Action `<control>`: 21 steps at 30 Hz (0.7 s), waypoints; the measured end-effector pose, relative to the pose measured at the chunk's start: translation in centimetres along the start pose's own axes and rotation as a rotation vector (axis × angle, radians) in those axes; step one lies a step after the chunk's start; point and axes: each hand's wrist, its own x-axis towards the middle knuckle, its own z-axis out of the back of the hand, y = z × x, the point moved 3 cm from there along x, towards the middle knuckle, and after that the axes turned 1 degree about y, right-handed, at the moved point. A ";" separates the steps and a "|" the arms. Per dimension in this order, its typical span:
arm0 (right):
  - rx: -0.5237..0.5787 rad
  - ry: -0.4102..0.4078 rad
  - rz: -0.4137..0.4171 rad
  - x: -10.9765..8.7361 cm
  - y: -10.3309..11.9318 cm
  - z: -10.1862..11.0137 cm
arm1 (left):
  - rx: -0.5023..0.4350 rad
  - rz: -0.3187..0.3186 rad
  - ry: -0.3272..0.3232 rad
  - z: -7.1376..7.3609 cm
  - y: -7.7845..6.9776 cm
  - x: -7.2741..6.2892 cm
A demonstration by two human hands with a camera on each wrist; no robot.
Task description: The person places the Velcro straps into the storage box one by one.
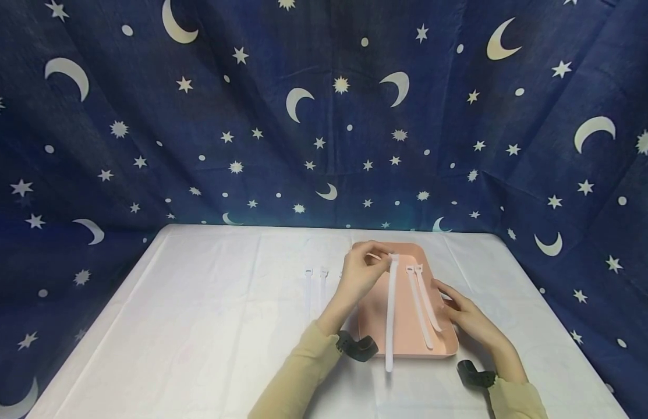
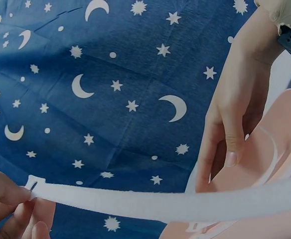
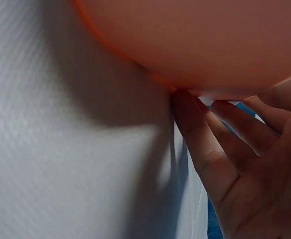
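My left hand (image 1: 359, 272) pinches the slotted head of a white hook-and-loop cable tie (image 1: 390, 317) between thumb and fingers. The strap hangs over the pink tray (image 1: 373, 326), its tail reaching past the near rim in the head view. In the left wrist view the same strap (image 2: 135, 203) stretches sideways from the fingertips. Two more white cable ties (image 1: 421, 311) lie side by side in the tray's right half. My right hand (image 1: 473, 320) grips the tray's right side, thumb at the rim; in the right wrist view its fingers (image 3: 200, 144) reach under the tray's underside.
Left of the tray, more white cable ties (image 1: 308, 291) lie on the white tablecloth (image 1: 198, 314), partly hidden by the left forearm. A dark blue curtain (image 1: 324, 116) with moons and stars hangs behind the table. Each wrist wears a black camera mount (image 1: 357, 346).
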 end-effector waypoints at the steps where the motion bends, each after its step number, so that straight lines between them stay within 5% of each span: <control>1: -0.001 -0.001 -0.004 0.0 0.0 0.0 | -0.004 -0.004 0.003 -0.2 0.0 0.1; 9: 0.006 0.004 -0.002 0.0 0.1 -0.1 | -0.037 -0.030 0.002 -1.3 0.8 1.1; 21: 0.017 0.004 -0.003 0.0 0.1 0.0 | -0.012 0.031 -0.004 -2.8 1.8 2.2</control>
